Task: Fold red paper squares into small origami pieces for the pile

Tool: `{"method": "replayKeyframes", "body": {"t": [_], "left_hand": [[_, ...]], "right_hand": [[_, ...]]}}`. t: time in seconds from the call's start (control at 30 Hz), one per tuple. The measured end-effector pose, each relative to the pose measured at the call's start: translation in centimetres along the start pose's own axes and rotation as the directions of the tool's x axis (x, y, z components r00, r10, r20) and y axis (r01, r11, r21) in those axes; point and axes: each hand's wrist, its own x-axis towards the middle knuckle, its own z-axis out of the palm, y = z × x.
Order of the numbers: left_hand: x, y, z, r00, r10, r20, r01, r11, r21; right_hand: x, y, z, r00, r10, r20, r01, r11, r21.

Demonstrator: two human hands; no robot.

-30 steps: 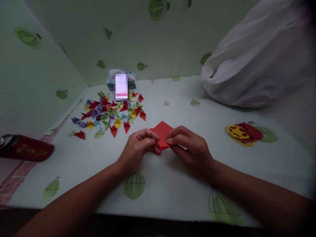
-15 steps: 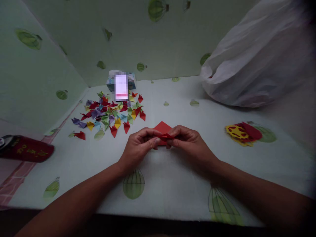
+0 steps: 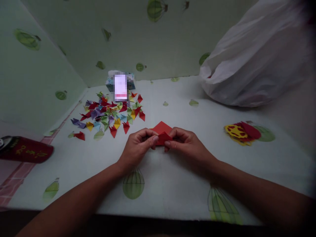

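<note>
A small folded piece of red origami paper is pinched between my two hands, its pointed top facing up. My left hand grips its left edge between thumb and fingers. On the right edge, my right hand holds it the same way. Just behind it shows a flat red paper corner; whether this is part of the same sheet I cannot tell. Farther left lies a spread of folded paper shapes in red, purple, green, yellow and blue.
A lit phone leans against a tissue box at the back. On the left is a dark red can. Yellow and red paper cutouts lie at the right, below a large white plastic bag.
The front red paper has turned so its flat pointed face shows, where earlier its folded edges were seen. My fingers have shifted slightly on its sides.
</note>
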Motion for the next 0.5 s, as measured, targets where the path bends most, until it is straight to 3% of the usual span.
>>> {"method": "replayKeyframes", "body": {"t": [0.27, 0.5], "left_hand": [[0.07, 0.11, -0.35, 0.999, 0.004, 0.035, -0.009, 0.991, 0.136], [-0.3, 0.52, 0.04, 0.992, 0.01, 0.125, -0.044, 0.961, 0.273]], "right_hand": [[0.14, -0.47, 0.12, 0.997, -0.026, 0.074, 0.036, 0.989, -0.141], [-0.23, -0.58, 0.07, 1.0, -0.003, 0.014, 0.007, 0.958, -0.287]]}}
